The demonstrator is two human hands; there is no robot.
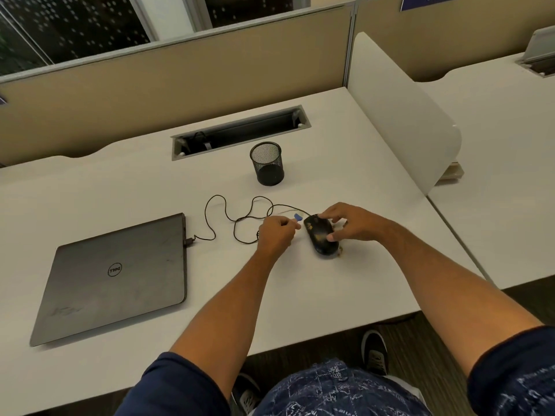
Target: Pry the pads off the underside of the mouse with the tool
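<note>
Far left on the white desk point(126, 187) lies a closed grey laptop point(117, 277), the only clear writing in view stamped on its lid: the round Dell badge, upside down from here. A plug sits in the laptop's right edge, and from it the thin black cable point(223, 210) loops loosely across the desk toward the mouse, passing under the left hand, so a sharp tug or a sliding wrist could snag it and jerk the mouse mid-pry. Behind the loops stands a black mesh pen cup point(267, 163), well clear. Now the left hand point(277, 235): fingers curled tight in a pinch around a small blue tool point(297, 217), its tip poking out just beside the mouse's far end, not clearly touching it. If that tip goes in too steep, it may gouge the plastic or tear a pad instead of lifting it, and a slip sends it straight toward the other hand's fingers. The black mouse point(319, 235) lies on the desk, seemingly underside up, with pale marks too small to read. The right hand point(351, 223) arches over it, fingers spread and pressing its far end and right flank; a light hold there lets it skate. A blue sign top right is cut off, unreadable.
</note>
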